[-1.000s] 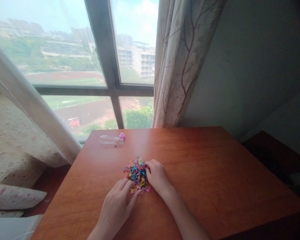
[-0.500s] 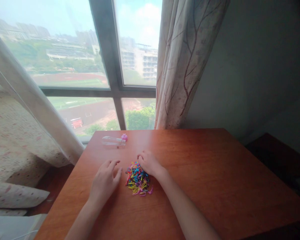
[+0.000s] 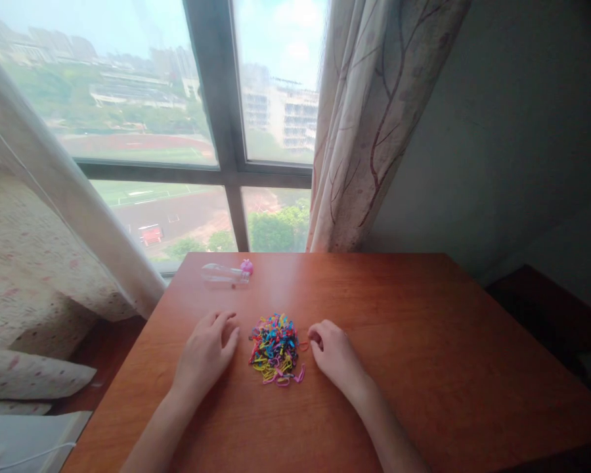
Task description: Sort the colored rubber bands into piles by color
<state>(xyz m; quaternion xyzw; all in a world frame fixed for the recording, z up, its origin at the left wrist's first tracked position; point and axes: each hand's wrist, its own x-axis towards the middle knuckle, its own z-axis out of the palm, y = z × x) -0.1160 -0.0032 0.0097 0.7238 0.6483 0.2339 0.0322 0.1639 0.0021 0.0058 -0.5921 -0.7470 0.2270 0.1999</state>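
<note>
A heap of small plastic stitch markers [image 3: 274,348], shaped like safety pins in red, blue, yellow, pink and black, lies on the wooden table [image 3: 404,341]. To its left rests my left hand [image 3: 209,345], open, with thumb and fingers apart and nothing in them. On the heap's right side is my right hand [image 3: 332,348], its fingers curled together. An orange stitch marker [image 3: 304,345] shows at those fingertips, just off the heap, and appears pinched there. The curled fingers hide part of the grip.
Toward the table's far left lies a clear plastic bottle [image 3: 221,273] on its side, with a pink cap [image 3: 247,267] at its right end. Behind the table are a window [image 3: 276,217] and curtains [image 3: 345,164]. A white surface [image 3: 24,443] with a cable stands at lower left.
My right hand has moved from the top of the heap to the right and nearer me, and an orange stitch marker now shows at its fingertips. My left hand has barely moved.
</note>
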